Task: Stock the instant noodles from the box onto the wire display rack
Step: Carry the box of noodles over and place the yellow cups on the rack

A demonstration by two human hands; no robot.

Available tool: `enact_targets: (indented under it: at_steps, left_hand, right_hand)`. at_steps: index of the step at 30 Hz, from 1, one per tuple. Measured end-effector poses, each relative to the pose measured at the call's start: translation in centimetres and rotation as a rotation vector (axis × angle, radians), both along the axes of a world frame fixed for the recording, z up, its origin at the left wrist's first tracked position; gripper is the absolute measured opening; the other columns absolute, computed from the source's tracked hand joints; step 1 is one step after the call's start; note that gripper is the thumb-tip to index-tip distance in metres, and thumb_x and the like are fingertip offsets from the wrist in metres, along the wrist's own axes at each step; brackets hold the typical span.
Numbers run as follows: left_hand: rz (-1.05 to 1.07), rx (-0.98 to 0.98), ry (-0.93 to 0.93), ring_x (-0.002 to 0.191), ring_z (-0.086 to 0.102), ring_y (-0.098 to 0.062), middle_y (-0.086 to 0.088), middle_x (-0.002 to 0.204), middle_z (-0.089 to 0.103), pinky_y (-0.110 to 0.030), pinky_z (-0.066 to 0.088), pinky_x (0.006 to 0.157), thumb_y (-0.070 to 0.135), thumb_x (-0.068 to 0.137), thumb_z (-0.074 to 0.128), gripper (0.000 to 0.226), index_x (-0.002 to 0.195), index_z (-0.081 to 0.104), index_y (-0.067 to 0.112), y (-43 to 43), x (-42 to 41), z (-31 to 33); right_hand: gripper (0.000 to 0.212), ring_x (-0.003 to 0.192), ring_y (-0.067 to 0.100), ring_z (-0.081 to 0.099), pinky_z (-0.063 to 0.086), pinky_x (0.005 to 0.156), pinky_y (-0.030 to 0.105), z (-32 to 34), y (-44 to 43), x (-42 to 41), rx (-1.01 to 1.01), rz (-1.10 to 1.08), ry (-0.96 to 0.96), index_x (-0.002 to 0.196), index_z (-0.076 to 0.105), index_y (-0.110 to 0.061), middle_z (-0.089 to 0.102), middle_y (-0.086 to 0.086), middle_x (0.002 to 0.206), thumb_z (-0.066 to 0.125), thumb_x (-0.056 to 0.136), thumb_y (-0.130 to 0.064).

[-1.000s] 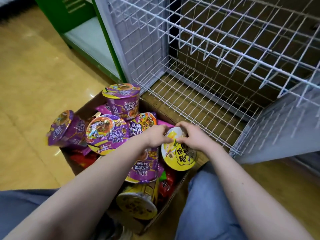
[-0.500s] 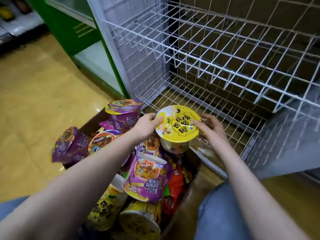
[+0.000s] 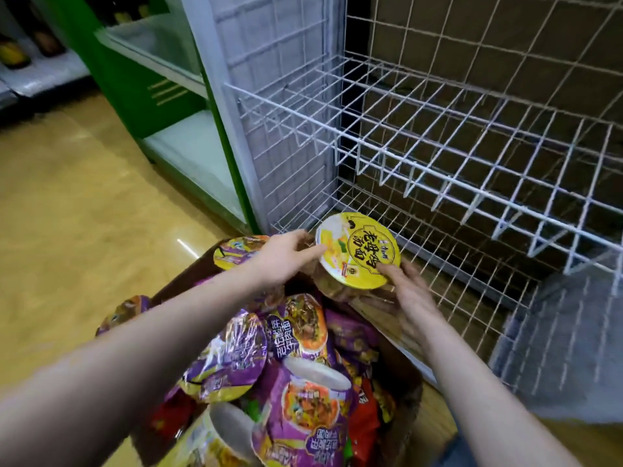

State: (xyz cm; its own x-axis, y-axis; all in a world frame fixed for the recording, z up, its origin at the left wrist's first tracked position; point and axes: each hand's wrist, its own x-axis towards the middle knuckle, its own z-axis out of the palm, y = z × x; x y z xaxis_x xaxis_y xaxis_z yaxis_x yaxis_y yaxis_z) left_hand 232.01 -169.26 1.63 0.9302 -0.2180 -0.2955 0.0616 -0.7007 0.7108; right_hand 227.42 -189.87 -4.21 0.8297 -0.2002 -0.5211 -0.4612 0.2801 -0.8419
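A yellow noodle bowl [image 3: 357, 251] with a yellow lid is held lid-up above the box, at the front edge of the wire rack's bottom shelf [image 3: 465, 298]. My left hand [image 3: 286, 257] holds its left side and my right hand [image 3: 404, 294] grips its right side from below. The cardboard box [image 3: 404, 396] beneath my arms holds several purple noodle bowls [image 3: 303, 419] lying at different angles, plus red packets. The white wire display rack [image 3: 438, 170] stands straight ahead with bare shelves.
A green-framed shelf unit [image 3: 161, 106] stands left of the rack. Yellow glossy floor [image 3: 77, 237] lies to the left. A grey wire side panel [image 3: 559, 342] closes the rack's right side. My denim-clad knee shows at the bottom right.
Both hands lifted the yellow bowl out of the box and carried it forward toward the rack's bottom shelf. The camera tilted up, showing more of the rack.
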Motion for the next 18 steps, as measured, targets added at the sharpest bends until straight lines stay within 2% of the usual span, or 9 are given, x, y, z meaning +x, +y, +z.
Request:
enact_targets:
  at_steps: [3,5,8,10,11,13,15,16,18]
  left_hand:
    - [-0.063,0.167,-0.130,0.098,0.062,-0.020,-0.004,0.107,0.067,-0.026,0.045,0.084,0.040,0.086,0.063,0.035,0.109,0.062,0.013,1.9,2.6,0.7]
    - [-0.114,0.224,-0.167,0.102,0.061,-0.022,-0.007,0.109,0.066,-0.026,0.042,0.082,0.036,0.087,0.063,0.035,0.111,0.061,0.010,2.0,3.9,0.2]
    - [-0.112,0.184,-0.118,0.114,0.056,-0.024,-0.010,0.127,0.059,-0.026,0.042,0.093,0.036,0.084,0.068,0.056,0.129,0.051,0.008,1.2,6.0,-1.0]
    - [-0.116,0.070,0.009,0.123,0.051,-0.024,-0.010,0.138,0.050,-0.028,0.041,0.103,0.040,0.077,0.074,0.078,0.141,0.039,0.011,0.2,7.3,-1.9]
    - [-0.086,-0.032,0.094,0.120,0.053,-0.025,-0.009,0.138,0.049,-0.033,0.045,0.101,0.043,0.074,0.075,0.084,0.142,0.036,0.013,-0.5,7.9,-2.3]
    - [0.082,-0.312,0.306,0.107,0.057,-0.029,-0.004,0.128,0.050,-0.041,0.058,0.074,0.039,0.081,0.070,0.072,0.140,0.034,0.018,-1.7,9.0,-3.0]
    - [0.224,-0.466,0.377,0.110,0.056,-0.038,-0.010,0.134,0.048,-0.035,0.056,0.050,0.025,0.092,0.059,0.056,0.140,0.033,0.014,-2.5,10.2,-4.0]
    - [0.247,-0.469,0.342,0.114,0.055,-0.042,-0.015,0.136,0.048,-0.030,0.056,0.053,0.019,0.095,0.055,0.050,0.140,0.034,0.010,-2.6,11.0,-4.5]
    - [0.275,-0.449,0.263,0.114,0.055,-0.039,-0.021,0.132,0.051,-0.016,0.050,0.086,0.010,0.095,0.051,0.042,0.135,0.039,0.002,-2.2,12.4,-5.5]
  right_hand:
    - [0.087,0.126,0.025,0.045,0.038,0.106,0.051,-0.2,0.8,1.2,-0.065,-0.032,-0.040,0.141,0.037,-0.029,0.042,0.000,0.144,0.078,0.065,-0.043]
    - [0.094,0.119,0.030,0.053,0.050,0.093,0.053,-0.5,1.1,2.1,-0.011,-0.040,-0.036,0.138,0.040,-0.029,0.047,0.006,0.141,0.082,0.056,-0.050]
    - [0.064,0.094,0.027,0.067,0.059,0.070,0.045,-1.6,1.3,3.8,0.128,-0.143,-0.033,0.138,0.039,-0.019,0.060,0.008,0.125,0.069,0.082,-0.021]
    - [0.059,0.090,0.024,0.068,0.058,0.075,0.046,-2.1,1.5,4.9,0.147,-0.167,-0.051,0.138,0.040,-0.018,0.062,0.007,0.123,0.065,0.085,-0.018]
    - [0.057,0.093,0.025,0.066,0.057,0.079,0.047,-2.4,1.8,5.6,0.134,-0.173,-0.070,0.137,0.041,-0.017,0.062,0.007,0.123,0.065,0.085,-0.017]
    - [0.054,0.098,0.027,0.064,0.054,0.085,0.049,-2.7,2.2,7.0,0.087,-0.182,-0.092,0.134,0.042,-0.015,0.064,0.005,0.116,0.064,0.086,-0.017]
    - [0.059,0.102,0.030,0.063,0.055,0.085,0.047,-3.5,2.7,8.2,0.064,-0.194,-0.095,0.137,0.039,-0.017,0.063,0.006,0.117,0.066,0.085,-0.018]
    - [0.058,0.101,0.030,0.063,0.056,0.083,0.046,-3.8,2.9,8.8,0.062,-0.192,-0.101,0.136,0.039,-0.017,0.062,0.009,0.119,0.066,0.084,-0.018]
    - [0.056,0.095,0.029,0.066,0.056,0.082,0.045,-4.3,3.4,9.9,0.079,-0.196,-0.110,0.134,0.040,-0.014,0.064,0.011,0.114,0.067,0.084,-0.016]
